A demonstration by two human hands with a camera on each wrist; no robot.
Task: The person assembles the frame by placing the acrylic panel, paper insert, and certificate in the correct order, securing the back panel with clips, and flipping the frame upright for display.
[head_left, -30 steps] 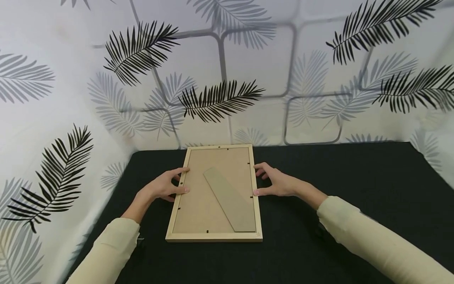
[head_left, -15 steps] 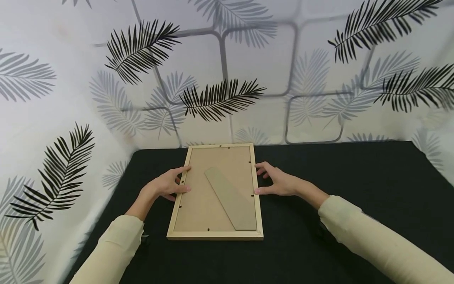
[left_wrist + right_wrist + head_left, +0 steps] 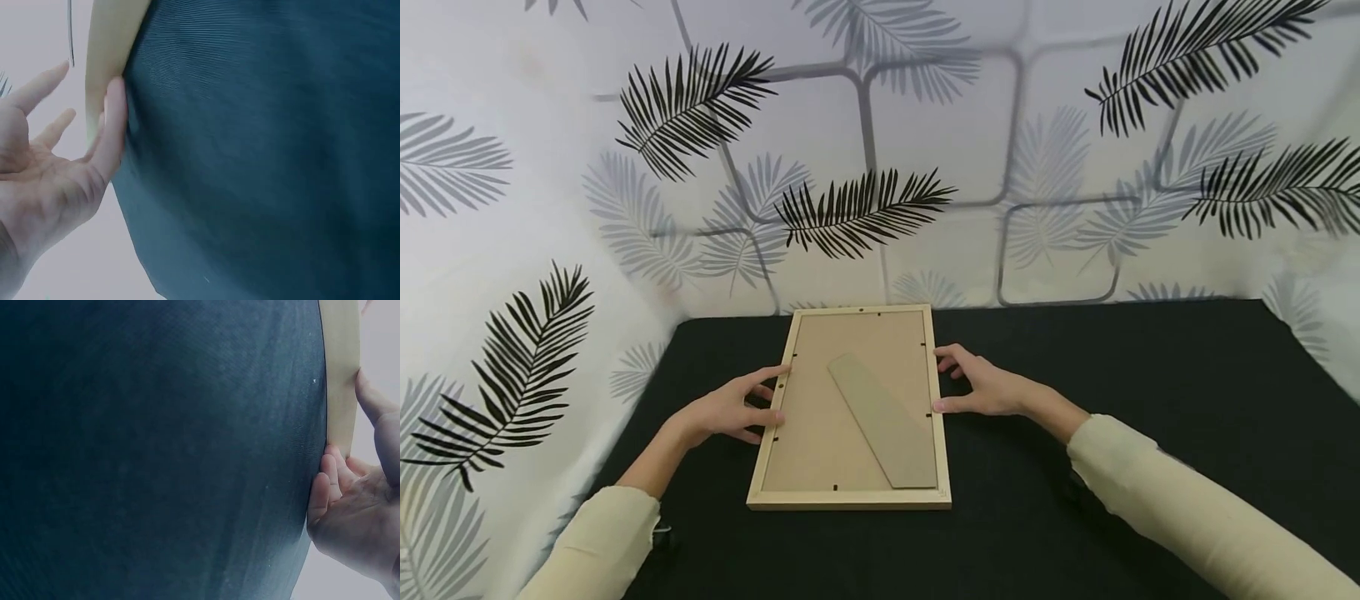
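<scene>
A picture frame [image 3: 850,408] of pale wood lies back side up on the black cloth. Its flat stand leg [image 3: 883,421] slants across the brown backing [image 3: 808,450], with small dark tabs round the edge. At the left border, my left hand [image 3: 722,410] has its fingers spread. The left wrist view shows a fingertip [image 3: 116,94] touching the frame's side, while the thumb stands apart from that side. My right hand [image 3: 988,387] holds the right border. In the right wrist view its thumb [image 3: 369,397] meets the upper edge and bent fingers lie at the lower edge.
Black cloth [image 3: 1105,400] covers the table. Behind and to the left hangs a pale curtain [image 3: 940,150] with a leaf print. Dark small gear [image 3: 662,536] shows under the left sleeve.
My left hand has shifted left and toward me, its fingers drawing off the frame's back to its border. The right hand and the picture frame keep their places.
</scene>
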